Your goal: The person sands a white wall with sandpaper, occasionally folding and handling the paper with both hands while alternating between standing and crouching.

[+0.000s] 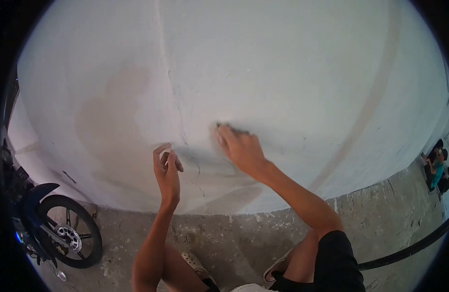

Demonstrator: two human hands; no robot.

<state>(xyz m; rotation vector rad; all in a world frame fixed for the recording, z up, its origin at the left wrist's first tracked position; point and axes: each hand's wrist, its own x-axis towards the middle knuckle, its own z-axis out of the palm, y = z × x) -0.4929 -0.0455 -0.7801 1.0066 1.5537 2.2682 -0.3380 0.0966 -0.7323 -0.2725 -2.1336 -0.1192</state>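
A white wall (283, 68) with a thin vertical crack (181, 126) fills most of the view. My right hand (241, 148) is against it, right of the crack, its fingers bent and closed together. A small dark edge shows at the fingertips and along the knuckles; whether it is a held thing or shadow I cannot make out. To the left of the crack, my left hand (167, 168) is raised in front of the wall, fingers loosely curled and apart, with nothing seen in them.
At the left stands a motorcycle, its front wheel (71, 231) near the wall's foot. The concrete floor (229, 238) is stained and flecked. A black hose-like band (404, 252) crosses the lower right. People (436, 168) are at the far right.
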